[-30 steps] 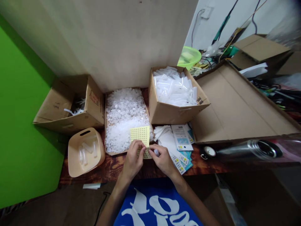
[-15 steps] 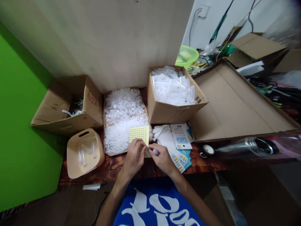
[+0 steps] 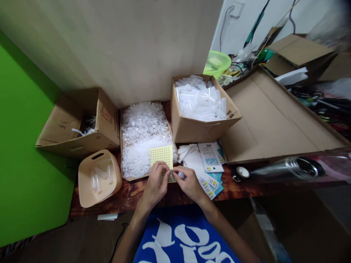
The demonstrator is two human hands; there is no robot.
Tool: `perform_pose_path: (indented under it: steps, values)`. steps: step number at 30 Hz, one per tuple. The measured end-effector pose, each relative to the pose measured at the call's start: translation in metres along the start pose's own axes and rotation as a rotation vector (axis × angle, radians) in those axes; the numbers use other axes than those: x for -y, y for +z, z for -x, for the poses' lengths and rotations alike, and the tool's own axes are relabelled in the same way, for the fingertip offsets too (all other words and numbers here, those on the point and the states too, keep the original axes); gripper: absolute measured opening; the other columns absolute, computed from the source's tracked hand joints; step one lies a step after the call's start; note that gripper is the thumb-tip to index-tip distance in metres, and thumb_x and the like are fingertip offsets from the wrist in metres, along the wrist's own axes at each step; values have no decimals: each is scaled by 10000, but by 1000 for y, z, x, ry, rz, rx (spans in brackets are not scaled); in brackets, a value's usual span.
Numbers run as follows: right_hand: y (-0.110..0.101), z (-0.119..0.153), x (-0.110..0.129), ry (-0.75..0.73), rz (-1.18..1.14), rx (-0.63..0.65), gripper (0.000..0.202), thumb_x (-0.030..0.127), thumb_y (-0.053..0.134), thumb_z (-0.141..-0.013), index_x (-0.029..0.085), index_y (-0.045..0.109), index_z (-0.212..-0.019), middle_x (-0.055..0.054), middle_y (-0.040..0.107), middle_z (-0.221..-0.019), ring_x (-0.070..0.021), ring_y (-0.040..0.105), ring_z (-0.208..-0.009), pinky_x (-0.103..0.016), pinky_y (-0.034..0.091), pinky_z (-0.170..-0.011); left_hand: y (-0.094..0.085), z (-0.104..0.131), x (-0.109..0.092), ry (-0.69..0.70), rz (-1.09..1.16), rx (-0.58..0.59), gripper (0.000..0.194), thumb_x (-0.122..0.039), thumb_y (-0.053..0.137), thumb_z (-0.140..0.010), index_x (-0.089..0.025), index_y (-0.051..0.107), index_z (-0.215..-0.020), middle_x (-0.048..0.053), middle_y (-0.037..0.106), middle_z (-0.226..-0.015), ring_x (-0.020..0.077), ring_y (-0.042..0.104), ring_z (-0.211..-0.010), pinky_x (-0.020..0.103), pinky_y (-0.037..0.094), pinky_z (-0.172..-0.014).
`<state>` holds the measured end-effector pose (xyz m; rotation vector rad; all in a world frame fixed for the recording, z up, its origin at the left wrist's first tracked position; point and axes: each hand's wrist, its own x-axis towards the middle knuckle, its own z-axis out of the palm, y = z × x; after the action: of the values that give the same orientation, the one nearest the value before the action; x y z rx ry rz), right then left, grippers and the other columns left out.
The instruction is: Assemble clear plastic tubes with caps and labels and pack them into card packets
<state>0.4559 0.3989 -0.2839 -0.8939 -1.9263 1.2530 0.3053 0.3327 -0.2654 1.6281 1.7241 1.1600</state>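
A yellow sheet of small round stickers (image 3: 161,152) stands tilted over the front of the shallow box of small clear plastic pieces (image 3: 145,120). My left hand (image 3: 157,182) is closed on the lower part of this sheet, thumb and index finger pinched near its right edge. My right hand (image 3: 190,186) is closed around a small clear plastic tube (image 3: 181,175), its end showing between the fingers. The right fingertips meet the left ones at the sheet's edge. Whether a loose sticker is between the fingertips is too small to tell.
A cream basket (image 3: 82,182) with several clear tubes stands left, before an open carton (image 3: 108,124). Behind my right hand is a carton (image 3: 192,131) full of tubes. Printed cards (image 3: 211,159) lie right of my hands; a metal flask (image 3: 276,171) lies farther right.
Both hands stay together at the sheet with almost no movement. The right fingers have shifted slightly around the tube. The whole view has moved a little.
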Motion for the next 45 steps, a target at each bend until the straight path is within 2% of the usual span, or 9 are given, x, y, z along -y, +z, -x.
perform_pose_path:
  steps: [3,6,14,23,26,29,32,36,45]
  values:
    - [0,0,1,3,-2,-1,185,179,591,-923,197,773,-950,-45,720,-811,-190,655,-732,-290,498,-695,0,0,0,-13,60,-28,82,-174,506,-987,-209,555,-932,49,568,-985,192,576,-974,339,474,-881]
    - [0,0,1,0,2,3,188,179,587,-928,195,773,-954,-44,711,-809,-192,657,-738,-291,491,-693,2,-1,2,3,14,-61,45,-169,567,-958,-206,586,-977,54,569,-1015,202,577,-993,354,470,-897]
    - [1,1,-1,-17,37,8,184,174,592,-926,198,772,-948,-39,714,-794,-185,650,-719,-287,494,-689,3,-2,4,-11,-1,-25,88,-156,513,-976,-203,576,-935,53,573,-1002,199,573,-983,362,471,-904]
    - [1,0,-4,29,4,18,179,178,596,-930,206,761,-992,-66,768,-925,-221,708,-837,-327,534,-779,-2,-1,4,-109,208,-39,144,-279,567,-971,-203,608,-856,56,601,-973,191,587,-955,322,486,-866]
    - [2,0,-7,26,101,-4,159,173,595,-930,199,734,-1004,-72,736,-923,-228,695,-847,-330,526,-780,-3,-1,3,-171,275,-42,173,-325,604,-945,-197,635,-834,73,622,-1017,201,603,-991,317,495,-845]
    - [4,0,-9,10,261,-96,142,198,601,-934,183,686,-1047,-95,664,-968,-242,659,-875,-338,515,-789,-3,-2,1,-227,322,-37,170,-334,625,-926,-193,657,-837,89,633,-1054,211,614,-1025,312,500,-828]
    - [6,2,-9,-15,335,-137,94,219,565,-962,188,652,-980,-84,612,-941,-230,631,-848,-327,499,-774,-1,-2,-3,-254,354,-28,176,-337,637,-916,-189,662,-825,94,641,-1055,213,625,-1017,306,510,-806]
    - [5,3,-8,-50,305,-83,128,191,536,-965,208,625,-874,-49,584,-871,-200,599,-778,-301,473,-717,4,-2,-5,-242,373,-10,200,-350,633,-921,-188,664,-808,94,652,-1038,210,637,-993,322,522,-838]
    - [4,3,-10,-73,257,-11,126,162,538,-938,212,597,-838,-43,570,-854,-200,580,-777,-299,454,-689,16,-1,1,-235,327,-9,174,-334,640,-917,-198,686,-819,77,640,-1033,206,625,-1010,340,499,-910]
